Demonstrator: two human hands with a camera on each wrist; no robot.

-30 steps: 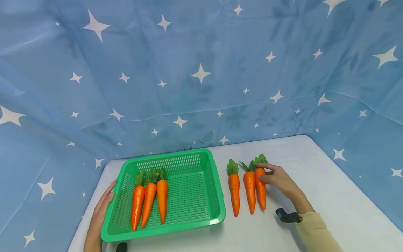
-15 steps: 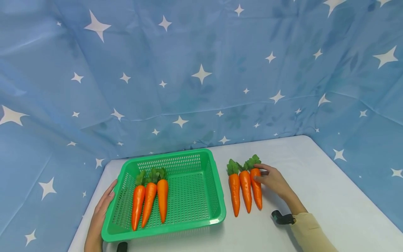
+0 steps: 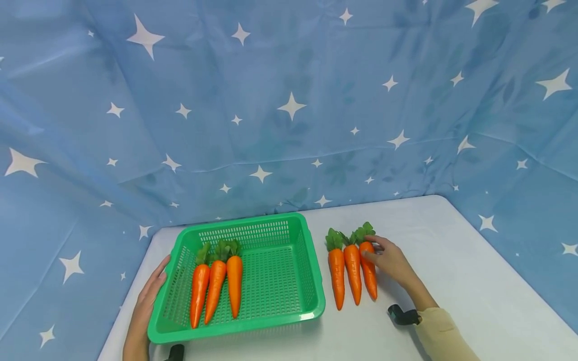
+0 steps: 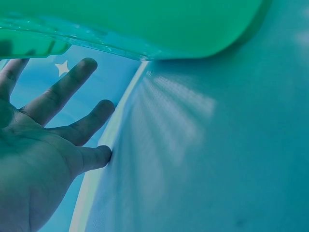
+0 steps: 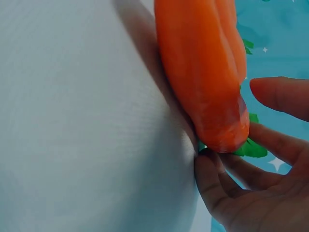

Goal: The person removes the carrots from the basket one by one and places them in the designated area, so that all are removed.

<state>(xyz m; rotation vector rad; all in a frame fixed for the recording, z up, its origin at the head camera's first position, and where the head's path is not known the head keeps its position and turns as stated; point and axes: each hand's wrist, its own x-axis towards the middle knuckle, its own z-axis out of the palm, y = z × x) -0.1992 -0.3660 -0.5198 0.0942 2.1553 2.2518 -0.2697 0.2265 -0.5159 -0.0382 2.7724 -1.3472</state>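
In the head view, a green plastic basket (image 3: 235,329) holds three orange carrots (image 3: 216,291) with leafy tops, side by side on its left. My left hand (image 3: 145,306) rests along the basket's left side, and its fingers are spread in the left wrist view. Right of the basket, three more carrots lie in a row: a left carrot (image 3: 336,278), a middle carrot (image 3: 352,273) and a right carrot (image 3: 369,278). My right hand (image 3: 390,260) touches the top of the right carrot. The right wrist view shows fingers (image 5: 256,174) at its leafy end, thumb apart from it.
A white table (image 3: 451,271) lies under everything, with its rounded far corner at the right. Behind and beside it hangs a blue curtain (image 3: 253,140) with white stars. A dark wrist camera (image 3: 403,316) sits at my right wrist, close above the table.
My right hand has moved left, bringing the right and middle carrots closer to the left carrot. In the last half second they have stayed about still. The left hand keeps its place at the basket.
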